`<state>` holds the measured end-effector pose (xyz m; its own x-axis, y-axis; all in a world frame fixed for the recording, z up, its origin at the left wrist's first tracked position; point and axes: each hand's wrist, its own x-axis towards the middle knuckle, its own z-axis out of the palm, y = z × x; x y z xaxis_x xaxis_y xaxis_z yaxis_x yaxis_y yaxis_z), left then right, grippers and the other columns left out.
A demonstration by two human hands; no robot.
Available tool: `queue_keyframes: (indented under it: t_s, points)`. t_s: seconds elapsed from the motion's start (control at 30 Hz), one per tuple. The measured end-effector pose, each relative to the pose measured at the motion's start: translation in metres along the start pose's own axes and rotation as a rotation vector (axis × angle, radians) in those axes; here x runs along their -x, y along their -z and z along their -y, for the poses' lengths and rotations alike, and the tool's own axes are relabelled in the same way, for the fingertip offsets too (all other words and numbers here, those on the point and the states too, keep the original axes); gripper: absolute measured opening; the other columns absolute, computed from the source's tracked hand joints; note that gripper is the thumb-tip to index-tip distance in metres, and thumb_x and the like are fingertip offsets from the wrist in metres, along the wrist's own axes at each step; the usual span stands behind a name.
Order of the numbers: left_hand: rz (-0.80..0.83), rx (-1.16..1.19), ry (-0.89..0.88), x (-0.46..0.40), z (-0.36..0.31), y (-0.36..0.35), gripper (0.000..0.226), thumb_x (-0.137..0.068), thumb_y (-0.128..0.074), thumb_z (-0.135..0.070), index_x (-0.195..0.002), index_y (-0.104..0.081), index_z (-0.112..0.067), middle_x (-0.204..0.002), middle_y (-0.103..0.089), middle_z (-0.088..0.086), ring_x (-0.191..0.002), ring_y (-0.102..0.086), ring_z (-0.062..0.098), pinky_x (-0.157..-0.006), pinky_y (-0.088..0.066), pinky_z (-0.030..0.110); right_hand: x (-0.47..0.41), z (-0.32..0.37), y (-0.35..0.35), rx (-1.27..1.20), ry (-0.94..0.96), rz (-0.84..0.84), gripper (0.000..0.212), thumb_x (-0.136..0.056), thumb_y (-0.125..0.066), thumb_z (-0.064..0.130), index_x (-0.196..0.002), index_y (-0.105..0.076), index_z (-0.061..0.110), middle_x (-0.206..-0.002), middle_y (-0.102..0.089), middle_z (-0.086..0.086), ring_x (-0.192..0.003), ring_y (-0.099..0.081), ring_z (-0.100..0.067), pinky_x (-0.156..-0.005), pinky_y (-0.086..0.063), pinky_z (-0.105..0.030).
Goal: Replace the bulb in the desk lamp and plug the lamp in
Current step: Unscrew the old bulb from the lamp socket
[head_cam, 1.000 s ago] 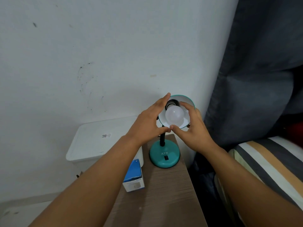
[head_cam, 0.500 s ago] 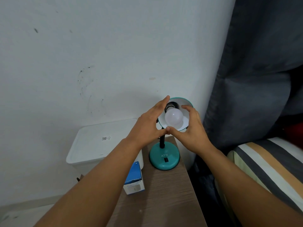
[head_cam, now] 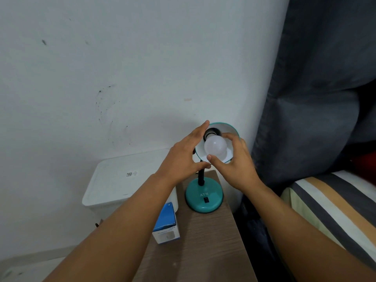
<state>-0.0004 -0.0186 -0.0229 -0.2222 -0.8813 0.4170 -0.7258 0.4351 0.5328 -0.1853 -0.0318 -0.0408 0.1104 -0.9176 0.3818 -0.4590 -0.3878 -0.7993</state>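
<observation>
Right hand (head_cam: 236, 165) has regripped the round frosted bulb (head_cam: 215, 147)

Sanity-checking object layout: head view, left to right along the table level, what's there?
white bin → blue bulb box → teal lamp base → striped bedding.

The desk lamp (head_cam: 204, 197) is teal. Its round base sits on the far end of a wooden table (head_cam: 205, 247), close to the wall. The base has white letters and a small black switch on it. A thin black neck goes up from the base. The shade (head_cam: 231, 130) is teal outside and white inside, and it tips toward the camera. A round white bulb (head_cam: 215, 147) sits inside the shade, at the black socket. The bulb is not lit.
</observation>
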Motion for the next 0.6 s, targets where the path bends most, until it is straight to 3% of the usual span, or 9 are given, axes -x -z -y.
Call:
queue_keyframes:
  t_s: [0.2,0.37,0.47,0.53,0.6]
  points:
    - [0.002,-0.004,-0.001,0.0003,-0.0018,-0.0005,0.110,-0.078,-0.087,-0.028,-0.159,-0.014,-0.048,-0.158,-0.032,-0.026,-0.142,-0.039,0.001,-0.108,-0.044,0.018,0.0005,0.0063,-0.0031,0.045,-0.088,-0.060,0.074,-0.068,-0.078,0.060,-0.127,-0.048,0.029,-0.125,-0.047,0.008,-0.108,-0.044,-0.006,-0.084,-0.037,-0.024]
    - [0.005,-0.010,0.009,-0.0006,0.0000,0.0009,0.115,-0.075,-0.090,-0.029,-0.159,-0.013,-0.048,-0.159,-0.037,-0.019,-0.138,-0.045,0.005,-0.108,-0.045,0.019,-0.0014,0.0059,-0.0024,0.069,-0.048,-0.050,0.065,-0.078,-0.073,0.053,-0.134,-0.049,0.029,-0.135,-0.045,0.003,-0.116,-0.045,-0.011,-0.090,-0.038,-0.026]
    - [0.007,-0.013,0.011,-0.0010,0.0024,0.0014,0.116,-0.075,-0.090,-0.027,-0.159,-0.013,-0.048,-0.156,-0.042,-0.016,-0.132,-0.049,0.005,-0.100,-0.043,0.007,-0.0046,0.0029,-0.0024,0.101,-0.023,-0.018,0.064,-0.083,-0.068,0.052,-0.139,-0.045,0.028,-0.144,-0.038,-0.001,-0.131,-0.040,-0.021,-0.106,-0.041,-0.040]
    - [0.004,-0.014,0.010,-0.0009,0.0023,0.0011,0.116,-0.075,-0.090,-0.028,-0.159,-0.012,-0.048,-0.156,-0.042,-0.015,-0.132,-0.049,0.005,-0.100,-0.044,0.009,-0.0056,0.0017,-0.0030,0.140,-0.021,-0.015,0.065,-0.083,-0.063,0.057,-0.139,-0.043,0.029,-0.149,-0.036,-0.002,-0.137,-0.036,-0.024,-0.107,-0.040,-0.050]
    - [0.002,-0.014,0.006,-0.0003,0.0018,0.0011,0.115,-0.076,-0.089,-0.028,-0.159,-0.012,-0.048,-0.158,-0.040,-0.016,-0.135,-0.048,0.006,-0.103,-0.046,0.016,-0.0046,0.0025,-0.0038,0.151,-0.025,-0.034,0.067,-0.078,-0.060,0.065,-0.135,-0.044,0.032,-0.148,-0.038,0.000,-0.137,-0.037,-0.022,-0.105,-0.042,-0.051]
